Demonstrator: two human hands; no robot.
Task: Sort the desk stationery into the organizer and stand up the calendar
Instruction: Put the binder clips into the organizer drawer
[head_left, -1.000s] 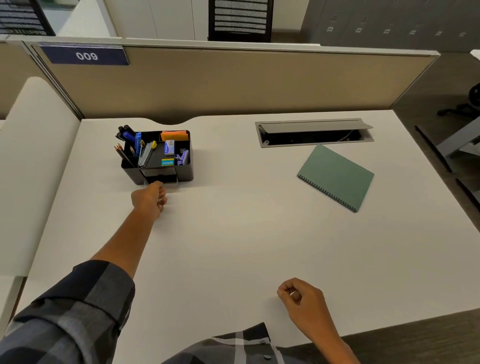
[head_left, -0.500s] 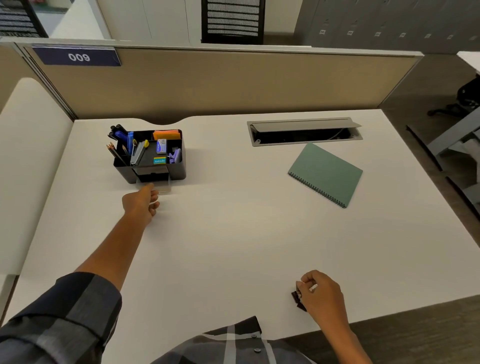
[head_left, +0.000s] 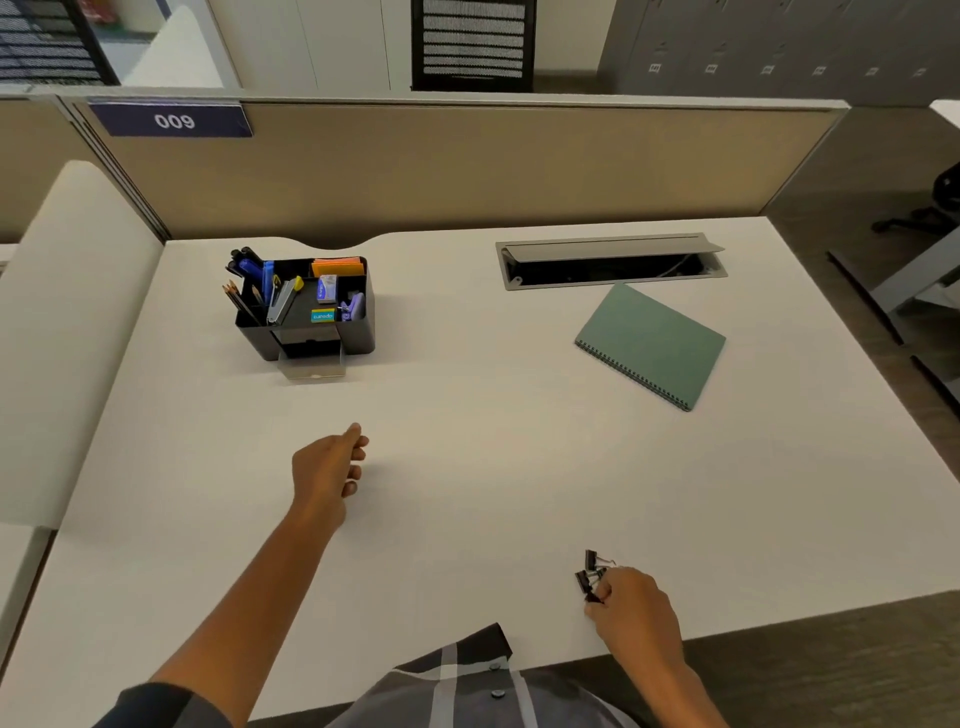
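Left hand (head_left: 328, 470) withdrawn from organizer (head_left: 306, 306), fingers seemingly loosely curled

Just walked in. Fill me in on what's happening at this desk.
A person is tidying stationery on a white desk. Their right hand grips a small bunch of black binder clips near the front edge. The left hand hangs loosely curled over the desk, holding nothing. The black organizer already holds pens and pencils, and its clear drawer is pulled out. A green spiral-bound calendar lies flat.

Bare desk (head_left: 467, 467) before organizer (head_left: 306, 306)
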